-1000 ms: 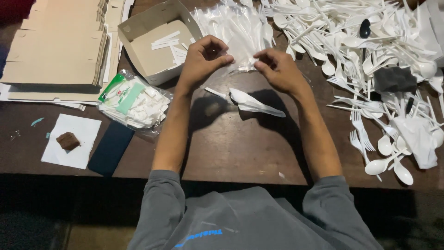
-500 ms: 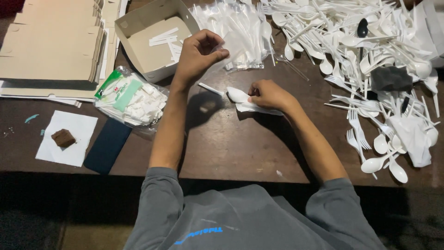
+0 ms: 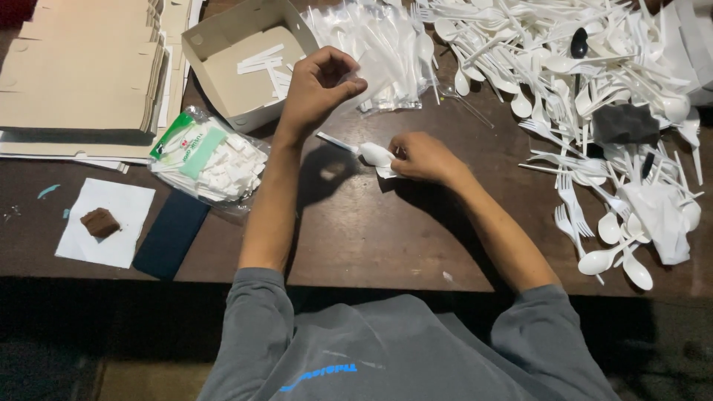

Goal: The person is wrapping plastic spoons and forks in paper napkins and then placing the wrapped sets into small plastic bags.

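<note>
Here, pinched a thin clear plastic sleeve (image 3: 369, 74) between thumb and curled fingers of the left hand (image 3: 316, 93), raised at twelve o'clock. Pressed the right hand (image 3: 423, 157) closed on a white plastic spoon (image 3: 371, 154) and folded white napkin on the dark wooden table (image 3: 356, 230) at centre. Risked, likely, losing the flimsy sleeve or missing its mouth. Crowded at two o'clock by loose white plastic cutlery (image 3: 579, 67), at eleven by an open cardboard box (image 3: 238, 70).
</note>
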